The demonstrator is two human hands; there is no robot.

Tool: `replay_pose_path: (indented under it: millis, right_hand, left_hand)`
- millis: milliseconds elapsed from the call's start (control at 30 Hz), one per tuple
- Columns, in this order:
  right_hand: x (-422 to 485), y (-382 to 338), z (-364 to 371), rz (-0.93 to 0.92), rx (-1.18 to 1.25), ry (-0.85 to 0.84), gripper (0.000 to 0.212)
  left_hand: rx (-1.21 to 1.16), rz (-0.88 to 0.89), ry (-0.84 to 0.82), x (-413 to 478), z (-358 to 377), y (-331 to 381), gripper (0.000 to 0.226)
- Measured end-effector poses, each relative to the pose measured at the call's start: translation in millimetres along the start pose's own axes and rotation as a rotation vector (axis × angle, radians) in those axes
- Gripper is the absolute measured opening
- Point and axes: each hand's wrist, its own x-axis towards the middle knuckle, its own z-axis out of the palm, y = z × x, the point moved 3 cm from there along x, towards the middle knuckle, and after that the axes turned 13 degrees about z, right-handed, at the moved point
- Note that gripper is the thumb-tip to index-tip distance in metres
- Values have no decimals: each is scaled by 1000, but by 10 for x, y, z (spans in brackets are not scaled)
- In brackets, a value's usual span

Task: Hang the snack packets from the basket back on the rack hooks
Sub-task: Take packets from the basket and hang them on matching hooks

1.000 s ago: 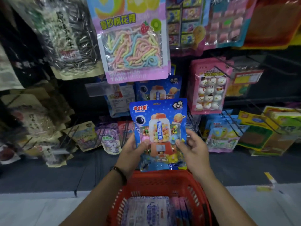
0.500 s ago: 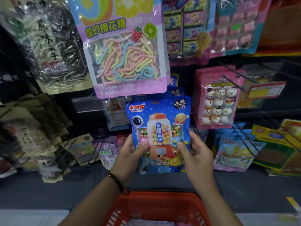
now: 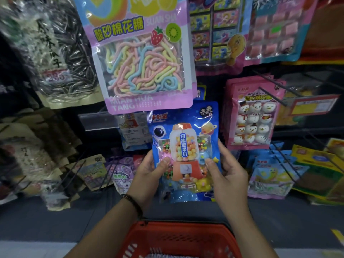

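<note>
At the bottom centre of the frame sits your red basket [image 3: 178, 225], its rim just below your wrists (a sliver of packets shows inside, at the very edge). Above it, mid-frame, you hold the blue gumball packet [image 3: 186, 131] upright between both hands. Your left hand [image 3: 149, 174] grips its left edge with the thumb pressed on the front and a dark bracelet [image 3: 133, 202] on the wrist. Your right hand [image 3: 227, 175] grips the right edge the same way. The packet's top tucks just under the big pink packet of pastel candy strings [image 3: 141, 62] at upper centre; whether it sits on a hook is hidden. Right of centre hangs a pink snowman packet [image 3: 253, 116], and at upper left a bag of sunflower seeds [image 3: 61, 53].
</note>
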Motion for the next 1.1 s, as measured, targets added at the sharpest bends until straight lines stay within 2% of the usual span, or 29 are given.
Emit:
replay_pose_path:
  millis: [233,400,500,600,733,867,933,1033,1100]
  right_hand:
    - [17,1,2,13,-90,-21,57]
    - [-3,61,6,41,-269,-42,69]
    - [4,144,-24,39,-356,-42,70]
    - [1,210,-62,51,-381,-29,65]
    - [-33,351,-111,88,-445,-43,56]
    - [-95,526,-194,101,-470,-11,44]
    - [-164,629,-226,116,-471,5,43]
    - [-282,843,-258,177,-518,22,30]
    - [-389,991,-245,243,-598,-25,21]
  left_hand:
    - [-20,-52,-7,57,-4,-81,26]
    - [69,-35,100,206,46,-47,19]
    - [135,-32,122,356,49,-54,24]
    - [194,-34,106,471,59,-77,32]
    - [290,-82,170,578,5,-143,45]
    - [318,-147,249,552,-52,-220,33]
    - [334,-215,277,450,-128,-279,38]
    - [423,-239,226,220,-319,-413,47]
    - [519,-214,133,-9,-472,-532,38]
